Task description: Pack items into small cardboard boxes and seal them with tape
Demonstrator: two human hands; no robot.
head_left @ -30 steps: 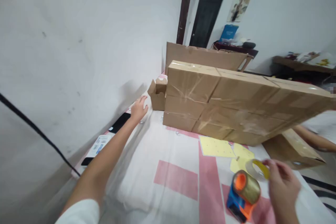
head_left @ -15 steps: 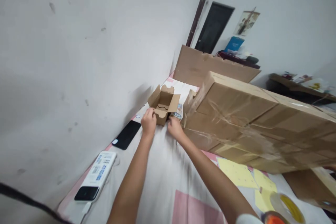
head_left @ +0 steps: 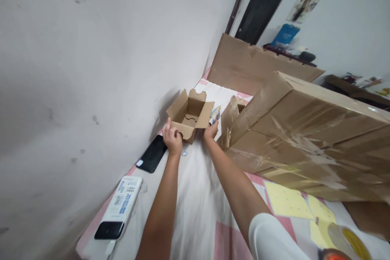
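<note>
A small open cardboard box (head_left: 186, 120) stands on the cloth-covered surface with its flaps spread. My left hand (head_left: 172, 136) grips its near left corner, thumb at the front flap. Just right of the box, my right hand (head_left: 211, 131) is closed round a small printed packet (head_left: 215, 115), white with blue and yellow, held tilted up; its lower part is hidden by the fingers and the box's right flap. In front of the box lies a small blue-edged tag (head_left: 184, 153).
A black phone (head_left: 152, 154) and a white power bank (head_left: 119, 207) with a cable lie along the wall at left. Large taped cartons (head_left: 304, 130) block the right side. Yellow sheets (head_left: 288, 199) and tape rolls (head_left: 350, 239) are at lower right. A cardboard panel (head_left: 243, 61) stands behind.
My right hand has lifted and tilted the packet that lay beside the box. The box sits nearer the wall, and the tag shows in front of it. The camera view has shifted.
</note>
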